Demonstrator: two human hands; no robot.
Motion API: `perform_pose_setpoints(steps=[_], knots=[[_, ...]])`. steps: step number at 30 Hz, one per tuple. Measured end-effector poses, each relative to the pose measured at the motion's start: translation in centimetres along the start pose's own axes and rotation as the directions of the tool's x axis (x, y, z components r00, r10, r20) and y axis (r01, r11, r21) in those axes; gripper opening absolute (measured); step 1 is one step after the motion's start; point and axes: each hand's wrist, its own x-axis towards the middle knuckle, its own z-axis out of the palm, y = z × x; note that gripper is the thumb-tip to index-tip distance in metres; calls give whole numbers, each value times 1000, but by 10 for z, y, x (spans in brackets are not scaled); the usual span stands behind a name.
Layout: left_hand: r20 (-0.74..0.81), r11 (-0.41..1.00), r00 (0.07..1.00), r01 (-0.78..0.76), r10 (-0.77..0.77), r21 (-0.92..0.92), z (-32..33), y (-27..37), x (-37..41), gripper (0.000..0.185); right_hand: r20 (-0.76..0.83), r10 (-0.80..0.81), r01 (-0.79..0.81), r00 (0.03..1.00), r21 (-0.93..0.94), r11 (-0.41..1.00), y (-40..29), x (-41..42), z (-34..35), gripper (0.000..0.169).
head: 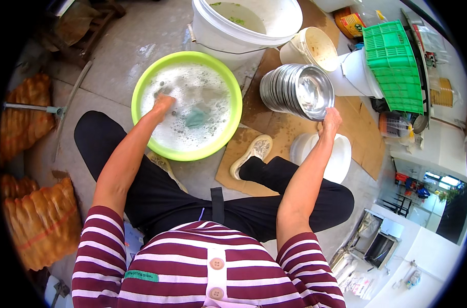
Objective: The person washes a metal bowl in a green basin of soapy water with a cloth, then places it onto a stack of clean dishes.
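A lime-green plastic basin (238, 111) of foamy water stands on the floor between and beyond the knees. My left hand (164, 102) dips into the suds at its left side; the fingertips are hidden by foam, so its grip cannot be told. A green cloth (196, 118) shows in the foam to the right of that hand. Farther right, a tilted stack of round stainless-steel bowls (279, 89) stands on cardboard. With its fingers at the rim of the front bowl (317, 90), my right hand (331, 120) touches the stack's lower right edge; whether it grips is unclear.
A large white bucket (233, 48) of water with green bits stands behind the basin. Smaller white buckets (300, 48) and a green plastic crate (395, 67) are at the right. Another white bucket (339, 158) sits below my right forearm. Orange mesh sacks (41, 223) lie at the left.
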Motion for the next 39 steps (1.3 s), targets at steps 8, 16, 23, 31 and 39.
perform_pose_setpoints(steps=[8, 16, 23, 31, 39], knots=[[102, 999, 995, 11, -6, -47, -4, -10, -2, 52, -29, 23, -24, 999, -5, 1000, -13, -25, 15, 43], [-34, 971, 997, -64, 74, 231, 14, -32, 24, 33, 68, -608, 598, 791, 127, 791, -66, -155, 93, 29], [142, 960, 990, -29, -11, 277, 14, -51, 50, 28, 936, -89, 724, 340, -201, 660, 17, -280, 206, 90], [285, 975, 938, 159, -198, 154, 10, -2, -4, 24, 992, 23, 524, 120, -83, 848, 52, -260, 216, 70], [292, 985, 942, 146, -167, 94, -9, 26, -39, 32, 933, 109, -120, 343, -72, 990, 27, -235, 198, 32]])
